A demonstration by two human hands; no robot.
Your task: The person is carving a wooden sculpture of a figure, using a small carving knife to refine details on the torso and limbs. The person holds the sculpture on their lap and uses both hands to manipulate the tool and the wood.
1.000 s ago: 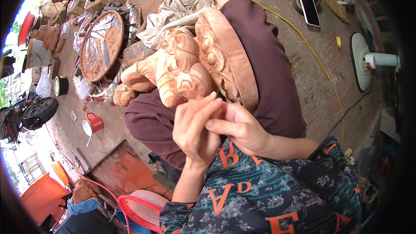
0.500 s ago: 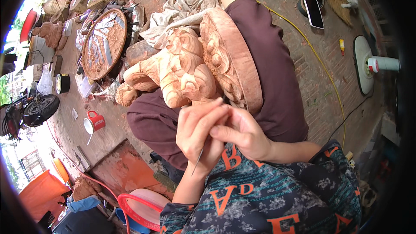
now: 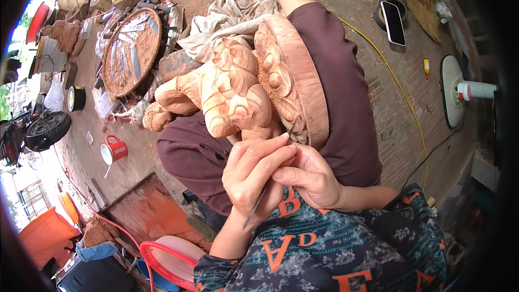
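Wooden carving (image 3: 238, 89) of pale wood lies across lap on dark maroon trousers (image 3: 346, 97), round carved base toward right. Left hand (image 3: 254, 176) closed around thin carving tool (image 3: 270, 176), fingers curled tight, tool tip at lower edge of carving. Right hand (image 3: 311, 176) touching left, fingers bent, thumb pressed on tool shaft. Crumpled cloth (image 3: 232, 13) behind carving. Red mug (image 3: 114, 150) on floor at left, well apart. Phone (image 3: 394, 21) on floor, upper right
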